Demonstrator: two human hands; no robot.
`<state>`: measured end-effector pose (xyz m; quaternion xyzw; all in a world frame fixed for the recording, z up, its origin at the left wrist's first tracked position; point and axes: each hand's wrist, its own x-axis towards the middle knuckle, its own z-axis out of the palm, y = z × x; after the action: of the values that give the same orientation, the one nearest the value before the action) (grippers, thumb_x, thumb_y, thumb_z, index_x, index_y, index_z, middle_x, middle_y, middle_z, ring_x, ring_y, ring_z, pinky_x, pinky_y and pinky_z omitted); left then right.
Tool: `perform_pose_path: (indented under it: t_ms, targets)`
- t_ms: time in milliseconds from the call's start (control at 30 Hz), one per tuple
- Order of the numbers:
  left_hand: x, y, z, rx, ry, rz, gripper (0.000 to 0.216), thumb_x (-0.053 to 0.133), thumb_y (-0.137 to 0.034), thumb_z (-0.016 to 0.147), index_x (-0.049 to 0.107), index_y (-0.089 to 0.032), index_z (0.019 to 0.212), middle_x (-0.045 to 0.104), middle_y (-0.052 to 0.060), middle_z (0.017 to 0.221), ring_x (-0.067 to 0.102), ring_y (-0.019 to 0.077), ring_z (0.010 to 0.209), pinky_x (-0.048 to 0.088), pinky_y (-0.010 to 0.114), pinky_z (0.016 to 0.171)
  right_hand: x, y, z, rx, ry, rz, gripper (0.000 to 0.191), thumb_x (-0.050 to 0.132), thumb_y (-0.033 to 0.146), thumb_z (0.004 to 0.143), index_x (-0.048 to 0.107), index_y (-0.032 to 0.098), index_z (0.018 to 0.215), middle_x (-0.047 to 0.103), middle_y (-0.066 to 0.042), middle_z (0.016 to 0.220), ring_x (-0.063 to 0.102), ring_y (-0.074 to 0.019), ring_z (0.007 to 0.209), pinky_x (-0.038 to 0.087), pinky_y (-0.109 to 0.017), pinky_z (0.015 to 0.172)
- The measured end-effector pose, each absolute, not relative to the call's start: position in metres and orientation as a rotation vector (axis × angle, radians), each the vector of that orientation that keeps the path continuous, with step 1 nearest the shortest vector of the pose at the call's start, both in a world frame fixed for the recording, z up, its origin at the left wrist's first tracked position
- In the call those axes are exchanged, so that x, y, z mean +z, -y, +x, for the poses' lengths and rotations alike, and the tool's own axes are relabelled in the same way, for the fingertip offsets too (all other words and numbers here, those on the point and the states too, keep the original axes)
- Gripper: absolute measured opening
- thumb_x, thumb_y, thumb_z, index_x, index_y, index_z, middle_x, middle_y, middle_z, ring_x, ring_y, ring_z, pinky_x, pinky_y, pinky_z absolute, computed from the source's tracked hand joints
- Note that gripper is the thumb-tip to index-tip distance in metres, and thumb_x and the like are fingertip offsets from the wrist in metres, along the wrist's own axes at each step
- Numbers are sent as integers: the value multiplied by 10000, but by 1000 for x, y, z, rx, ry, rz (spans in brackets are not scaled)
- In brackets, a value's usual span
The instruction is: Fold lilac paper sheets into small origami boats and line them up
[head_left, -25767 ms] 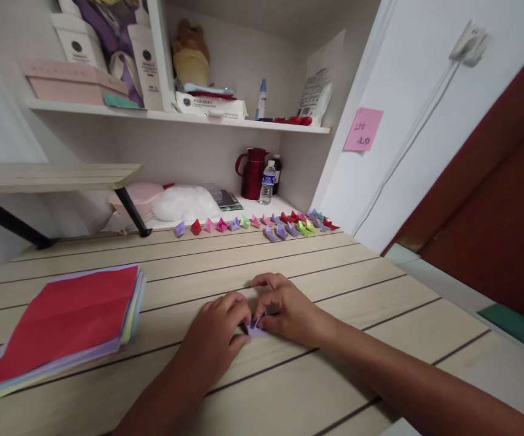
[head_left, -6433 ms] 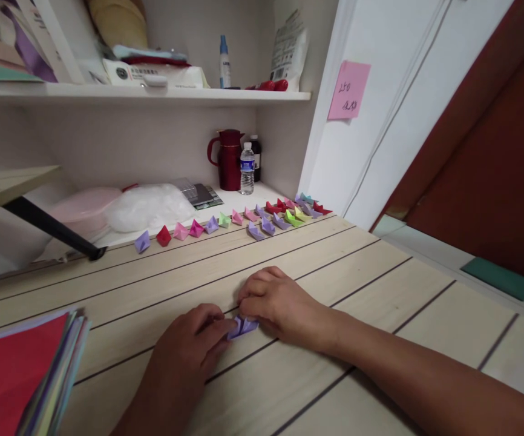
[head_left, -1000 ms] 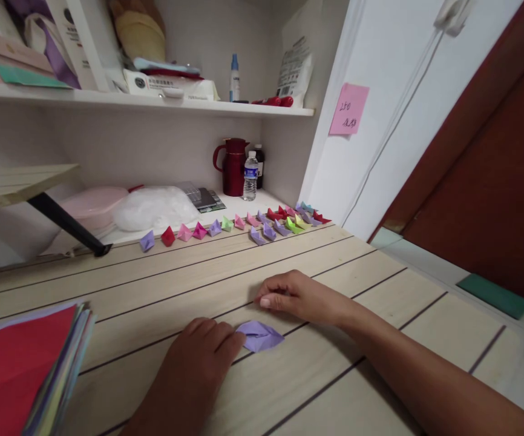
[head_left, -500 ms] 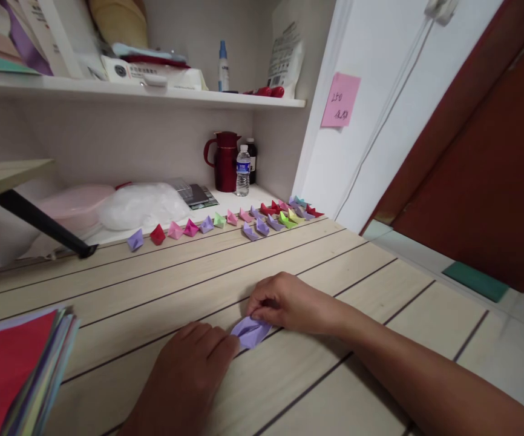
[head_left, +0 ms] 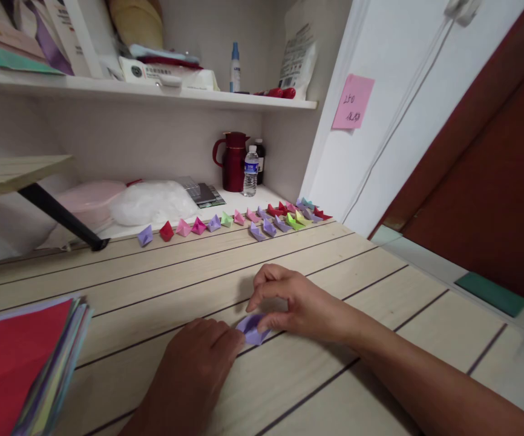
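Observation:
A small lilac folded paper piece [head_left: 252,329] lies on the pale wooden table [head_left: 357,284]. My left hand [head_left: 198,363] rests on the table with its fingers curled, their tips on the paper's left end. My right hand [head_left: 291,303] pinches the paper's right side between thumb and bent fingers. A row of several small folded paper boats [head_left: 239,221] in lilac, red, pink and green stands along the table's far edge.
A stack of coloured paper sheets [head_left: 21,363], red on top, lies at the left. Behind the table a white shelf holds a dark red jug [head_left: 233,162], a water bottle [head_left: 250,172] and a white plastic bag [head_left: 153,203]. A pink sticky note [head_left: 353,102] hangs on the wall.
My right hand came back from just beyond the lilac paper and took hold of its right side. The paper has folded up from flat. My left hand has stayed on its left end.

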<state>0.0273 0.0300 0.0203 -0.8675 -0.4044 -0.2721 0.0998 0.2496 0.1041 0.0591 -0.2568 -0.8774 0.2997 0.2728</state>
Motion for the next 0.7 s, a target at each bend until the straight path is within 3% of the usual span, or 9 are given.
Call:
perform_pose_path:
  t_ms: [167,233,333,533,700]
  targets:
    - [21,-30,29,-786,1160,-2535,292,383,-223,989,649,-231,869,656,-22,663,626,162,601,494,300,541,55,-98,243,585,2504,-682,90,792,154,789,757,216,844,619,-23,905,603,-176,911,445,-303,840]
    - [22,-30,29,-853,1177,-2499,236,404,-276,995,631,-225,1035,691,-26,723,651,159,630,523,301,567,54,-98,241,573,2472,-701,120,763,90,784,746,207,803,616,-18,896,605,-163,878,445,-288,814]
    - [25,-30,25,-1028,1298,-2366,320,438,-370,992,537,-230,1262,711,-42,759,665,131,634,536,261,584,49,-99,240,638,2337,-858,138,753,62,762,735,197,785,607,-8,874,593,-135,783,447,-245,710]
    - [19,-34,15,-1187,1584,-2224,224,490,-395,965,638,-308,1109,707,-102,682,666,79,574,508,171,533,39,-103,235,660,2108,-1259,121,778,110,744,702,198,709,615,19,822,552,-108,676,379,-230,605]
    - [15,-35,16,-1230,1581,-2256,232,494,-392,950,699,-304,1011,757,-82,756,701,86,632,523,161,557,42,-108,237,651,2088,-1248,227,773,280,803,639,177,652,572,15,755,507,-114,638,356,-243,581]
